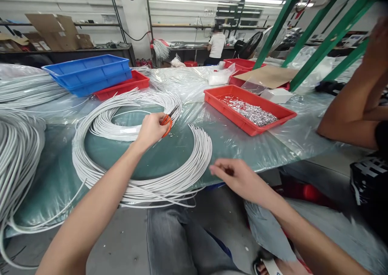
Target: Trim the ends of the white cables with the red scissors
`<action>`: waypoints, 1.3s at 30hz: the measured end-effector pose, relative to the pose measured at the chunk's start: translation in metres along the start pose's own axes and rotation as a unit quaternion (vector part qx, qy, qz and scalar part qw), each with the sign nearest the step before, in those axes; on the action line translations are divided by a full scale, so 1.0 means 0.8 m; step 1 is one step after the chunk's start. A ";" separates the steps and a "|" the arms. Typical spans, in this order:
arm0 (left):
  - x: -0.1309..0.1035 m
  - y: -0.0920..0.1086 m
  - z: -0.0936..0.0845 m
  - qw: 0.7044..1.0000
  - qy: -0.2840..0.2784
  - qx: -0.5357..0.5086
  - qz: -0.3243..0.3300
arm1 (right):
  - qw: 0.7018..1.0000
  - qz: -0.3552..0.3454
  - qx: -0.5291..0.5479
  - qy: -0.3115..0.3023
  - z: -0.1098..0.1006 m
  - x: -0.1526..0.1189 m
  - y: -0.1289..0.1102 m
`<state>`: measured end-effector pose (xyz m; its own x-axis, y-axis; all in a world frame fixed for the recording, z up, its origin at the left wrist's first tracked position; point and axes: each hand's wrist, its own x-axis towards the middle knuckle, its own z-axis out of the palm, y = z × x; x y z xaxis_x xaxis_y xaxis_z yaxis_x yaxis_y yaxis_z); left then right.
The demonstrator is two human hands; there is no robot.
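My left hand is closed around scissors with orange handles. Their dark blades point away from me, over the end of the farther coil of white cable. A larger bundle of white cables curves round in front of me, its cut ends fanned out on the right, and my left forearm passes above it. My right hand hovers at the table's front edge, just right of that bundle and apart from it. Its fingers are curled in, with thumb and forefinger close together; nothing shows in them.
A red tray of small shiny metal parts stands on the right. A blue crate rests partly over another red tray at back left. More cables lie far left. A co-worker's arm is at right, near green posts.
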<state>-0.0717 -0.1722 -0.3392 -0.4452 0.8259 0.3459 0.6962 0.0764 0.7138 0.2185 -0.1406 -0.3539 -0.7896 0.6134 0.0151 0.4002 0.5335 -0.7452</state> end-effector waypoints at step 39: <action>-0.006 0.019 -0.001 0.969 -0.095 -0.219 -0.068 | 0.958 -0.248 0.138 0.042 0.021 0.203 -0.012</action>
<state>-0.0593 -0.1755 -0.3293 -0.3760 0.9157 0.1421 0.3134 -0.0187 0.9494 0.0782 -0.0561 -0.3553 -0.8057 0.3763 0.4574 -0.1615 0.6035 -0.7809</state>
